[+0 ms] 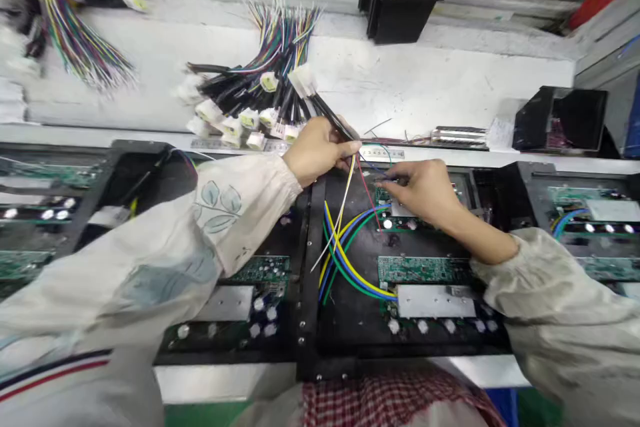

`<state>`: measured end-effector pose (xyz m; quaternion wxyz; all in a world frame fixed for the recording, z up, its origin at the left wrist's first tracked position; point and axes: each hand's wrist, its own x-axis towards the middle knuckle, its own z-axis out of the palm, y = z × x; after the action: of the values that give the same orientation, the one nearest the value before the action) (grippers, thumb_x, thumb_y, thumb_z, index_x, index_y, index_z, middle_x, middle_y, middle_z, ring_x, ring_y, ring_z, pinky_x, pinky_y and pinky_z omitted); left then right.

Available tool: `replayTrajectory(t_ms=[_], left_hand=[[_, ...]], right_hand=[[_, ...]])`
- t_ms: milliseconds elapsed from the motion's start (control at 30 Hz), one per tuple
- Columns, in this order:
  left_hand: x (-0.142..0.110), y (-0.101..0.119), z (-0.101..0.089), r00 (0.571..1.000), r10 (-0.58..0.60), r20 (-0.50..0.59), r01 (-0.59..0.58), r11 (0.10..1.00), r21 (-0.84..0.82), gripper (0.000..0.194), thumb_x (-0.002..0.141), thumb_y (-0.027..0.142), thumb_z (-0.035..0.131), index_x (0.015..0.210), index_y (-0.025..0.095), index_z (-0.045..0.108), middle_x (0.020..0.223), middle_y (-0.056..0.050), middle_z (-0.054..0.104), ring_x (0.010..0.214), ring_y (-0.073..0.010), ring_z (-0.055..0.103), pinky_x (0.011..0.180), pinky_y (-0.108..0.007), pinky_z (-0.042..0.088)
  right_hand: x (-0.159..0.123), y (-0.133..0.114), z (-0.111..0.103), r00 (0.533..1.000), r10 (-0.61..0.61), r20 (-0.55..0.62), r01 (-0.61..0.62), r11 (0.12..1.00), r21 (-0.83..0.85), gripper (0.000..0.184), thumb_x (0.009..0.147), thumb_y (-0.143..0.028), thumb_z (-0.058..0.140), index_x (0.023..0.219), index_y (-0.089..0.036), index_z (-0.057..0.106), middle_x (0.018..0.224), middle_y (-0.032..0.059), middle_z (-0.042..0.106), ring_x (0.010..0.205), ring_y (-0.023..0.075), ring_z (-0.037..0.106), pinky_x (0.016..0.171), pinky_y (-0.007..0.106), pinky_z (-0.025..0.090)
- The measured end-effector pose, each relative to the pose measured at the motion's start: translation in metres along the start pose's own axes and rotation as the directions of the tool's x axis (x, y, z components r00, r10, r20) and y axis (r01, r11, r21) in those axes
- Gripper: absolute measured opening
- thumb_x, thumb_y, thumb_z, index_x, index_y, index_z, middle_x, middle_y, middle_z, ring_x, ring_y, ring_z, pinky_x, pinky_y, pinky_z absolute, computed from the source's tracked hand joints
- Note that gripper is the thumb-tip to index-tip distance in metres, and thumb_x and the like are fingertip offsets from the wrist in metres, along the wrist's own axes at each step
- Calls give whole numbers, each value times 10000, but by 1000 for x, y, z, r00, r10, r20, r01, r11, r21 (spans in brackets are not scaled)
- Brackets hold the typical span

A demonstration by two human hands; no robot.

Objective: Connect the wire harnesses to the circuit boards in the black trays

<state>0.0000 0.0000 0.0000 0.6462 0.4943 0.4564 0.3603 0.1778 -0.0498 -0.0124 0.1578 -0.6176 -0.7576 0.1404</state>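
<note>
two bare hands work over a black metal frame (307, 294) that holds green circuit boards. far left, a loose bunch of colored wires (75, 34) lies on a white bench (425, 90), and beside it sits a heap of black-sleeved wires ending in white plastic plugs (250, 90). a steel ruler (240, 145) runs along the bench edge just below the plugs. the left hand (317, 150) pinches a black wire bundle (333, 114) between thumb and fingers, holding it above the frame by the bench edge, with a white plug at its far end and thin white, yellow and red wires hanging below the grip. a black bin (400, 4) stands farther up. the right hand (420, 190) has its fingertips (383, 187) pressed together on thin dark wires (373, 167) over a green circuit board (385, 195), and blue, yellow and green wires (350, 267) cross the frame below. far right, a black box (560, 119) sits on the bench.
</note>
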Motion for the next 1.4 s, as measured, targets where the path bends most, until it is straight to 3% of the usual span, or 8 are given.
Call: replayTrajectory(t_ms=[333,467,633,700,767,867,1167,1400], left_hand=[[5,-3,0,1000,-13,-9,13,1000,9,183,789,-52,532,673,89,528,533,22,543,461,-69,541,446,-173,505],[6,-4,0,1000,-20,-13,21,1000,14,158,791,-42,536,689,79,550,567,-2,571,469,-74,547,442,-174,504],[7,-4,2,999,-27,-43,28,999,30,140,795,-10,545,691,84,547,571,-3,565,474,-78,542,448,-181,509],[7,-4,4,998,-16,-68,17,1000,24,134,796,3,550,694,90,538,576,1,561,481,-87,555,445,-191,517],[8,-7,5,997,8,-78,-6,1000,24,119,794,13,555,709,94,536,589,1,569,494,-100,575,441,-204,528],[11,-13,4,996,52,-66,-48,997,58,89,787,28,562,728,94,549,584,-1,575,503,-117,590,435,-221,534],[14,-22,-3,986,148,-76,-124,960,253,74,743,96,633,691,95,581,622,-54,621,471,-129,560,397,-223,461],[12,-20,-3,986,151,-68,-133,966,220,82,739,92,637,677,104,584,596,-19,601,485,-102,539,434,-196,451]], right_hand=[[0,0,4,997,17,75,-9,994,-105,123,760,-201,649,824,-173,750,790,59,733,705,196,650,660,284,421],[-3,-3,-5,991,43,128,-17,980,-198,130,782,-264,669,806,-155,737,777,85,726,744,237,658,661,311,421],[-18,-11,-21,948,-110,299,118,993,-7,123,792,-280,695,783,-170,749,727,65,724,685,211,660,628,301,428],[-21,-12,-19,960,-124,252,99,989,112,94,795,-247,691,787,-177,754,720,47,726,652,182,654,617,283,432],[-22,-12,-14,996,-30,86,16,987,160,109,782,-269,708,808,-176,759,706,41,723,597,161,632,589,276,424],[-18,-8,-3,995,84,-50,-81,994,76,167,739,-318,745,820,-174,767,615,42,688,524,161,573,544,292,376],[-14,-6,5,989,137,-61,-136,990,26,153,717,-325,755,798,-196,765,578,22,640,531,155,534,552,292,347],[-12,-5,1,990,140,12,-139,989,-56,174,742,-339,738,805,-177,749,601,38,662,556,178,563,576,304,366]])
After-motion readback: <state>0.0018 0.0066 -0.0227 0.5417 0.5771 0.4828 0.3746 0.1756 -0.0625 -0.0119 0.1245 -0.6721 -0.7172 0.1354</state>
